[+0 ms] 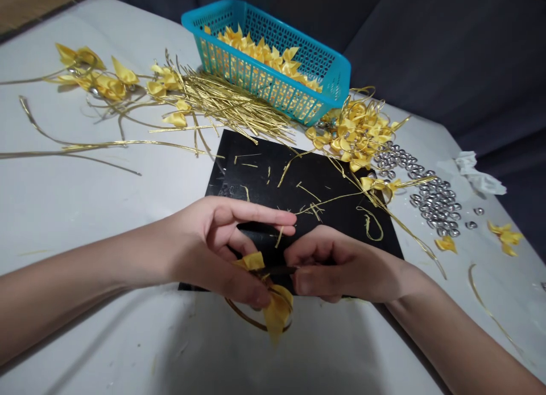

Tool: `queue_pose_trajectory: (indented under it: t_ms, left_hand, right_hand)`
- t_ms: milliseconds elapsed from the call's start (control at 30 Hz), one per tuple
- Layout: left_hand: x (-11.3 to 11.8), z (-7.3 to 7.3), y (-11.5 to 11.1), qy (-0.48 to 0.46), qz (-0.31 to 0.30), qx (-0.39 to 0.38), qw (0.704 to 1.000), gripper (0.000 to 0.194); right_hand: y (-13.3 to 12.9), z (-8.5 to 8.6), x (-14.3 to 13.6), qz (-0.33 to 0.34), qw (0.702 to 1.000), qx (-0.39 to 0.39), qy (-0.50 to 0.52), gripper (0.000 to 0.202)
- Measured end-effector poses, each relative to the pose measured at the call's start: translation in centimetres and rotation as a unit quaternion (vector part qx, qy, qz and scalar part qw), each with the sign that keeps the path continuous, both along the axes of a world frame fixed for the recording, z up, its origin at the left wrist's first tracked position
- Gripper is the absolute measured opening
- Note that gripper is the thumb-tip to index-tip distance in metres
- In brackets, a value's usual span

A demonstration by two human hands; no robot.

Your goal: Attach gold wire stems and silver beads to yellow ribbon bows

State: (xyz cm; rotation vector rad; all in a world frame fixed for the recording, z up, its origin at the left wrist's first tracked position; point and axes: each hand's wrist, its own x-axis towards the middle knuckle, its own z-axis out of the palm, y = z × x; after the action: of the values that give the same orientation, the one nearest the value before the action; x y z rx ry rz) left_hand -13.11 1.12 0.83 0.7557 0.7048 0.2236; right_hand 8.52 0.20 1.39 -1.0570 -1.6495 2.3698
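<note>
1. Taking the black mat (260, 167) as the clock's centre, the held yellow ribbon piece (277, 312) is near 6 o'clock, over the mat's near edge. The left hand (209, 258) has its thumb and some fingers clamped on it, one finger stretched out.
2. The right hand (341, 270) has its fingers closed on a dark slender item (277, 271) reaching the ribbon; whether it is a tool or cord, I cannot tell.
3. This piece looks partly made up: ribbon and a curved cord (247, 317) are together, but no bead shows on it.
4. At 1 o'clock, a heap of ribbon-and-cord pieces (358, 133) seems assembled; others (106, 85) lie at 10 o'clock.
5. Plenty appears unused: yellow ribbons in the blue basket (273, 79) at 12 o'clock, gold cords (234, 105) at 11, and silver beads (437, 207) on the desk (128, 207) at 3.
</note>
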Motion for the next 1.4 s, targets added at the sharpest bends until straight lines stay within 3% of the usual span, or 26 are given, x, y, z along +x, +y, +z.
queue_pose_trajectory:
  t_ms: [567, 1400]
  left_hand:
    - [0.17, 0.11, -0.11, 0.020, -0.002, 0.001, 1.000, 0.071]
    - [0.13, 0.16, -0.17, 0.022, 0.000, 0.006, 1.000, 0.069]
  right_hand:
    - [-0.23, -0.37, -0.10, -0.006, 0.998, -0.055, 0.035, 0.043]
    - [-0.23, -0.26, -0.36, -0.014, 0.998, -0.048, 0.028, 0.045]
